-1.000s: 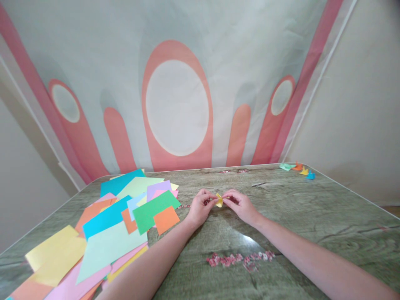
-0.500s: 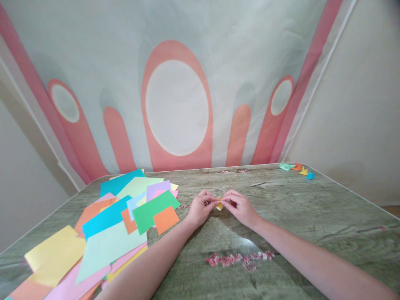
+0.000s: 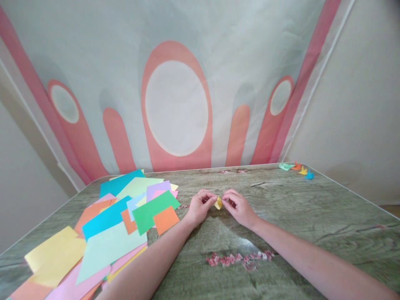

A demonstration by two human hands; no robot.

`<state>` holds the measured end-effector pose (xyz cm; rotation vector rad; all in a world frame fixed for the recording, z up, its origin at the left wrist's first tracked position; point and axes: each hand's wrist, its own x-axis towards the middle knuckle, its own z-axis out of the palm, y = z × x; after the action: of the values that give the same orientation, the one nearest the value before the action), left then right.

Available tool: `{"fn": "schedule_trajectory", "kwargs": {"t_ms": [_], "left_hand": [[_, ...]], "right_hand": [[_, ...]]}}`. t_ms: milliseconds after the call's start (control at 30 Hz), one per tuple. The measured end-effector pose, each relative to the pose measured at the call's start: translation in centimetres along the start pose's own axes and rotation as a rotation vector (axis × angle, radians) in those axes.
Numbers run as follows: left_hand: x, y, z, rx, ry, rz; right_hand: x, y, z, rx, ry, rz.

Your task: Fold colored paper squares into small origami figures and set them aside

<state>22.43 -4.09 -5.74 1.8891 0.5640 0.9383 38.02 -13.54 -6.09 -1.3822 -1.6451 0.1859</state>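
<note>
A small folded piece of yellow paper is held between my two hands, a little above the wood-grain table. My left hand pinches it from the left between thumb and fingertips. From the right, the fingertips of my right hand are pressed together at its other edge. The paper's exact folded shape is too small to make out, and my fingers cover part of its edges.
Loose coloured paper sheets overlap across the table's left side, with a green sheet and an orange one nearest my left hand. Several small folded paper figures stand at the far right corner. A printed backdrop hangs behind the table.
My right fingertips and thumb have shifted slightly, and more of the yellow paper's face now shows. My left hand has hardly moved.
</note>
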Motion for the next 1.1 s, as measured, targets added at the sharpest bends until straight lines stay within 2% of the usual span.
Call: {"fn": "schedule_trajectory", "kwargs": {"t_ms": [133,267,467,667,933,1100], "left_hand": [[0.1,-0.2,0.3,-0.026,0.024,-0.053],[0.1,-0.3,0.2,0.005,0.024,-0.034],[0.0,-1.0,-0.4,0.150,-0.083,-0.002],[0.1,-1.2,-0.6,0.237,-0.111,0.010],[0.0,-1.0,-0.7,0.418,-0.073,0.030],[0.1,-1.3,-0.9,0.468,-0.045,0.016]], "right_hand": [[0.0,0.1,-0.1,-0.006,0.024,0.005],[0.1,0.4,-0.3,-0.031,0.039,0.015],[0.4,1.2,-0.7,-0.018,-0.004,0.026],[0.4,2.4,-0.9,0.040,-0.073,0.145],[0.8,2.6,-2.1,-0.045,-0.130,0.079],[0.7,3.5,-2.0,-0.069,-0.088,0.130]]}}
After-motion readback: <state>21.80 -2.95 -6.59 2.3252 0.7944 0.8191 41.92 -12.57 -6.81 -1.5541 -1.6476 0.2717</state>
